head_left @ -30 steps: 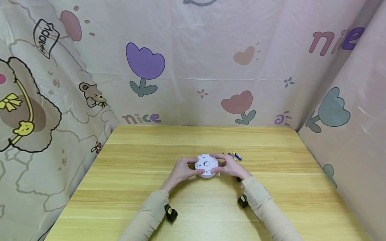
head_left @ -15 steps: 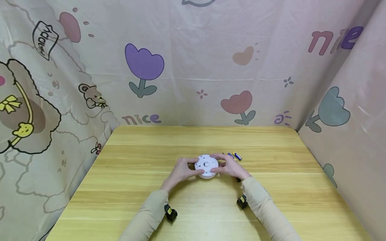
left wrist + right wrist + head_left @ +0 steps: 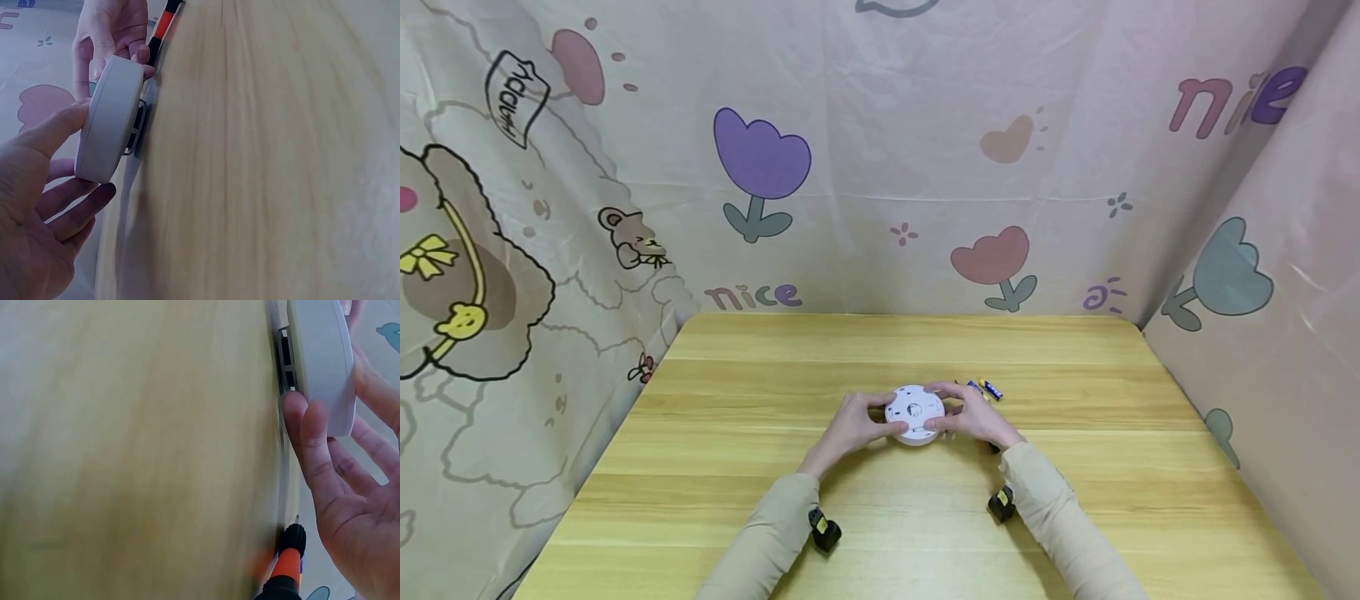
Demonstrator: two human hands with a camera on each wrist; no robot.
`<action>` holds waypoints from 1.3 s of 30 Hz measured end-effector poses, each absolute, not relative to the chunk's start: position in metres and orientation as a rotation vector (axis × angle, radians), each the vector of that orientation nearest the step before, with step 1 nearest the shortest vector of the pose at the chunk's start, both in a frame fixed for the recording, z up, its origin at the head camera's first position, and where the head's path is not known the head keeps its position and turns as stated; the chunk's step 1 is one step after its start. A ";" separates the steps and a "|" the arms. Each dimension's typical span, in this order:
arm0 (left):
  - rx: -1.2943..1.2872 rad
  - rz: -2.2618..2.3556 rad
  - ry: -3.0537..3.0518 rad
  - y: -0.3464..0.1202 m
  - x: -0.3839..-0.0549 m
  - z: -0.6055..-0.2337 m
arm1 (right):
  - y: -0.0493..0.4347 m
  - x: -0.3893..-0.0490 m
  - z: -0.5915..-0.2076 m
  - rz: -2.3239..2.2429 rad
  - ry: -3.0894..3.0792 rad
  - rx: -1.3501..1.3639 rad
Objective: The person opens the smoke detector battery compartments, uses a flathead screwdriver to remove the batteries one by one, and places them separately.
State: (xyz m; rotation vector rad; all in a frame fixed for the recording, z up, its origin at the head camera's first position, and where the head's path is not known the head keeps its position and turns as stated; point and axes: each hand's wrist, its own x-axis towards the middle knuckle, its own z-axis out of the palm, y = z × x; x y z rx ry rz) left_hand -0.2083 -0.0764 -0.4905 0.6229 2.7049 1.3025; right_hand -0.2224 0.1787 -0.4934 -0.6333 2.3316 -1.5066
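A round white smoke detector (image 3: 914,412) is held between both hands near the middle of the table. Its flat slotted face points up, and its dark vented side faces down, close over the wood. My left hand (image 3: 853,423) grips the left edge, thumb at the front of the rim. On the right edge my right hand (image 3: 973,414) holds it likewise, thumb in front and a finger across the back. In the left wrist view, the white casing (image 3: 109,122) sits between thumb and fingers. The right wrist view has two fingertips (image 3: 312,415) by the casing's lower edge.
Several small blue-and-yellow batteries (image 3: 991,389) lie just beyond the right hand. A screwdriver with an orange and black handle (image 3: 287,565) lies beside the right hand on the wooden table (image 3: 737,367). Printed curtains (image 3: 865,208) hang behind the table and along both sides.
Both hands keep the same grip on the smoke detector, which stays in almost the same place. Only tiny shifts show.
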 end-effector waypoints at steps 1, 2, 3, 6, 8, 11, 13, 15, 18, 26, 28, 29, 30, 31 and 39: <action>0.630 1.298 2.708 -0.076 -0.208 -0.490 | 0.179 -0.222 -0.493 -1.505 2.334 -0.634; 0.633 1.294 2.711 -0.076 -0.208 -0.490 | 0.179 -0.222 -0.493 -1.504 2.335 -0.635; 0.637 1.291 2.714 -0.076 -0.208 -0.490 | 0.179 -0.222 -0.493 -1.500 2.337 -0.637; 0.643 1.299 2.712 -0.076 -0.208 -0.489 | 0.179 -0.222 -0.493 -1.493 2.345 -0.644; 0.645 1.307 2.709 -0.077 -0.208 -0.489 | 0.179 -0.222 -0.492 -1.486 2.357 -0.647; 0.655 1.314 2.706 -0.077 -0.208 -0.490 | 0.179 -0.221 -0.491 -1.478 2.370 -0.647; 0.659 1.313 2.705 -0.077 -0.208 -0.490 | 0.178 -0.221 -0.490 -1.470 2.385 -0.644; 0.659 1.311 2.703 -0.077 -0.208 -0.491 | 0.178 -0.220 -0.489 -1.462 2.395 -0.642; 0.663 1.306 2.704 -0.078 -0.208 -0.491 | 0.177 -0.219 -0.488 -1.458 2.412 -0.639; 0.654 1.308 2.692 -0.078 -0.208 -0.491 | 0.175 -0.218 -0.488 -1.458 2.438 -0.602; 0.652 1.309 2.683 -0.078 -0.208 -0.491 | 0.174 -0.218 -0.488 -1.473 2.426 -0.586; 0.656 1.309 2.678 -0.078 -0.208 -0.491 | 0.174 -0.218 -0.488 -1.478 2.421 -0.577; 0.659 1.307 2.675 -0.078 -0.208 -0.490 | 0.173 -0.217 -0.488 -1.489 2.408 -0.570; 0.664 1.303 2.676 -0.078 -0.208 -0.490 | 0.173 -0.217 -0.488 -1.498 2.397 -0.563; 0.699 1.267 2.669 -0.078 -0.207 -0.487 | 0.172 -0.218 -0.487 -1.440 2.476 -0.551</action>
